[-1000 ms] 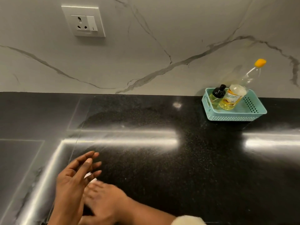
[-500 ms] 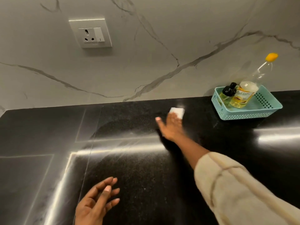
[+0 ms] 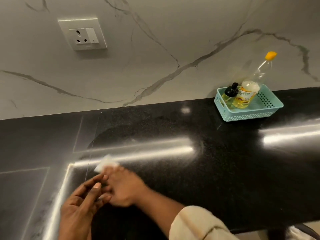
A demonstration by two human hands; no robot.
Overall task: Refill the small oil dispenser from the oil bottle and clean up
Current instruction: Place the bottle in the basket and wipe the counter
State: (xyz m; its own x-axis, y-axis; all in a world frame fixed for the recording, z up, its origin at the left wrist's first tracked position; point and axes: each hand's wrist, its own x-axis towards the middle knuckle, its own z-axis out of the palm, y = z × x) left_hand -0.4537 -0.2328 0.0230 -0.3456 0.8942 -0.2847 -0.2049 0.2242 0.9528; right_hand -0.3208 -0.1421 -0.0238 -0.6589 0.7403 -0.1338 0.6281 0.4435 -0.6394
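The right grip point(image 3: 124, 189) presses a white wipe point(image 3: 106, 164) under flat fingers onto the worktop point(image 3: 225, 179). The left grip point(image 3: 79, 205), just beside it, hangs loose and empty. Even pressure and overlapping strokes would serve best. Far to the right, the oil bottle point(image 3: 244, 97) and small oil dispenser point(image 3: 228, 97) stand in the basket point(image 3: 251, 116).

Countertop point(image 3: 225, 170) is recorded as glossy black with fine pale speckling, wall point(image 3: 173, 23) as off-white marble crossed by grey veins, socket plate point(image 3: 82, 32) as plain white. Basket point(image 3: 249, 116) is noted as pale teal, patterned with small perforations. Yellow oil and an orange-yellow cap point(image 3: 271, 55) are logged on the clear oil bottle point(image 3: 245, 96), paler yellow and a black top on the dispenser point(image 3: 229, 94); tissue point(image 3: 106, 163) white, sleeve point(image 3: 195, 224) cream.
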